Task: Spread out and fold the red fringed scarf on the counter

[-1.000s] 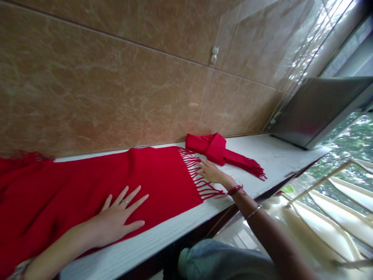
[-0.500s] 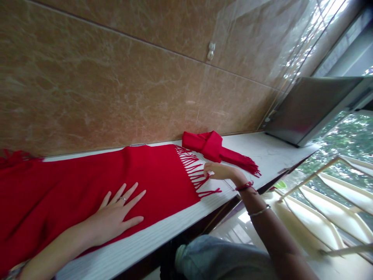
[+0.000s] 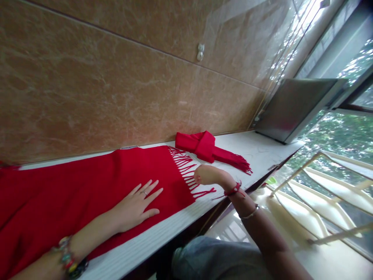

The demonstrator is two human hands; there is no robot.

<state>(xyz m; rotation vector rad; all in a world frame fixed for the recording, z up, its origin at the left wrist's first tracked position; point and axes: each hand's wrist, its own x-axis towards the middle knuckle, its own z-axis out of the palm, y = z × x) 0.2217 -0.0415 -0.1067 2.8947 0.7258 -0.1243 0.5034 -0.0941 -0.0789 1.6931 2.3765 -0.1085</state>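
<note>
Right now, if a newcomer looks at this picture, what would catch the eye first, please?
Probably the wide red scarf, spread along the white counter with its fringe toward the right. Next, perhaps, the folded scarf, also red, just beyond that fringe and near the brown wall. Then the grey metal box at the counter's far right end.
</note>
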